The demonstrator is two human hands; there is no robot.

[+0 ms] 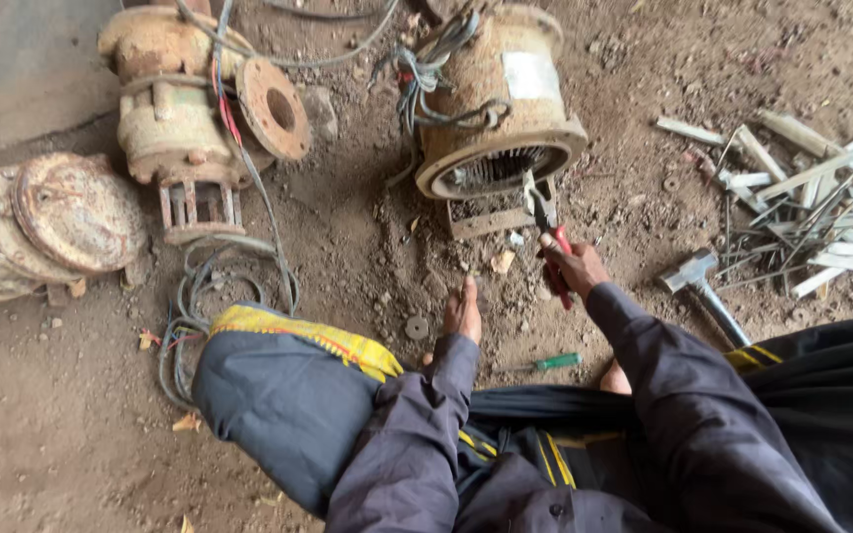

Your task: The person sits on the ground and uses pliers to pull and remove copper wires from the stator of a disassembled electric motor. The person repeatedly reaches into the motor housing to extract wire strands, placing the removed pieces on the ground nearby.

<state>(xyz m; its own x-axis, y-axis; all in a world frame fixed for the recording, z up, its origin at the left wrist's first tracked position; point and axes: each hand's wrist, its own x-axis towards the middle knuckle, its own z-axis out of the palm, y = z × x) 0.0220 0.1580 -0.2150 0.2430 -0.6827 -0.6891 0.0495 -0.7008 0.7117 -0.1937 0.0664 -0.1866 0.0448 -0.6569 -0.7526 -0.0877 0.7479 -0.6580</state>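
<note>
Seated on bare dirt, a person's right hand (573,266) grips red-handled pliers (549,232) nosed into the open end of a rusty motor housing (498,99), while the left hand (463,311) rests flat, fingers open, for support

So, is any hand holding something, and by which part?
The right hand holds pliers by their red handles, tips pointing at the rusty motor. The left hand holds nothing; it rests on the dirt ground.
</note>
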